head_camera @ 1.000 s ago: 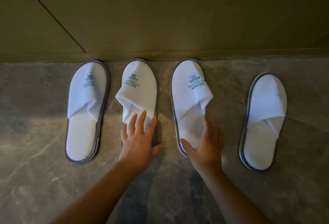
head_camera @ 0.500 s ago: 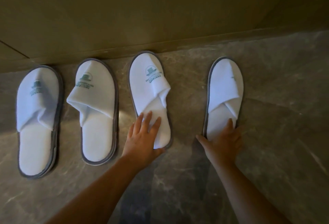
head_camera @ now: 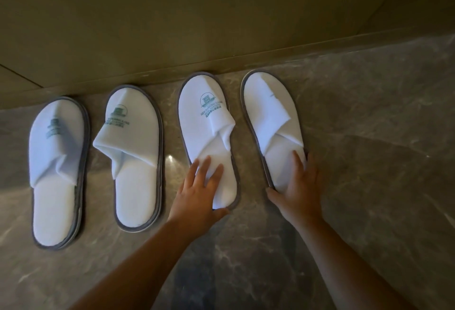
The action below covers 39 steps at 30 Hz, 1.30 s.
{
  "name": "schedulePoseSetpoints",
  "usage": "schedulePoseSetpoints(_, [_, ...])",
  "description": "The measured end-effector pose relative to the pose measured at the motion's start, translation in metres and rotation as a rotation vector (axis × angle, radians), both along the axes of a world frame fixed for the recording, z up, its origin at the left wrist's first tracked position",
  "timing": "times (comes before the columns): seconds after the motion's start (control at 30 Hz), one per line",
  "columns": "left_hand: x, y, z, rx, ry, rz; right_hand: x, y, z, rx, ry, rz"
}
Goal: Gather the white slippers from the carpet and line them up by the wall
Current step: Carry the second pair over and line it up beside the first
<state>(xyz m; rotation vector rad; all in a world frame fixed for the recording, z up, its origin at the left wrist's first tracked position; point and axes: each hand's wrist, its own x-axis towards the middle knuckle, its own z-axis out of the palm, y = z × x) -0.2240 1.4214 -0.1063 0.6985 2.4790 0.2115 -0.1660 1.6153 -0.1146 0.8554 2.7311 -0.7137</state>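
Several white slippers with grey soles lie in a row on the stone floor, toes at the wall's skirting (head_camera: 221, 63). The far-left slipper (head_camera: 57, 169) and the second slipper (head_camera: 135, 159) lie untouched. My left hand (head_camera: 197, 194) rests on the heel of the third slipper (head_camera: 209, 134), fingers spread on top and thumb hooked around the heel end. My right hand (head_camera: 298, 189) grips the heel of the rightmost slipper (head_camera: 273, 125), thumb at its left edge and fingers over its right edge. This slipper lies close beside the third one, tilted slightly left.
A beige wall (head_camera: 197, 14) runs along the top, turning a corner at the upper right. Grey marbled floor (head_camera: 369, 149) stretches to the right of the row and in front of it. No carpet is in view.
My right hand has slid the rightmost slipper left and toward the wall, closing the gap to the third one. My left hand stays on the third slipper's heel.
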Motion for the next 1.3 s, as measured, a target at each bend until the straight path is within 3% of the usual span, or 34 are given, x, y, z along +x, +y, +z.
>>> schedulePoseSetpoints(1.3, [0.0004, 0.0024, 0.0012, -0.063, 0.013, 0.006, -0.0091, 0.0044, 0.0007, -0.024, 0.041, 0.017])
